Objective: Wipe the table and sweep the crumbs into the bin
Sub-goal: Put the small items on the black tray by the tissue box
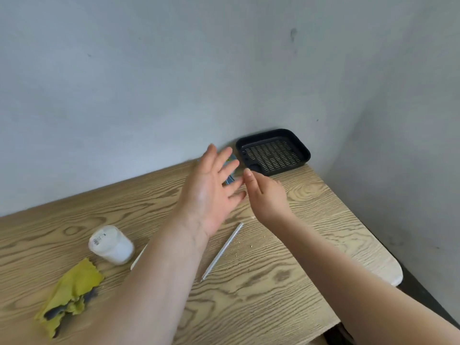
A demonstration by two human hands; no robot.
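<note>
Grey plaster walls meet in a corner behind a wood-grain bench, and a black slotted tray sits in the bench's far right corner against the wall. Both bare hands are raised over the far middle of the bench. The left hand is spread flat, fingers wide and holding nothing. The right hand is loosely curled with its fingers half closed, also with nothing in it. Behind the left hand's fingertips a small blue-green object shows only in part, too hidden to name.

Wiping has not begun, by the look of it: the yellow cloth lies crumpled and untouched near the bench's near left edge, well apart from both hands. Crumbs are scattered around the middle right of the bench, just beside a thin white stick whose long axis runs diagonally, pointing from the near middle toward the far right corner. A second pale stick is mostly hidden by the left forearm. A white jar lies tilted near the cloth.

The step in hand looks like clearing loose items first. Next, the cloth needs picking up, and the crumbs should be gathered toward one edge. No bin is in view, unless the tray serves as one.
</note>
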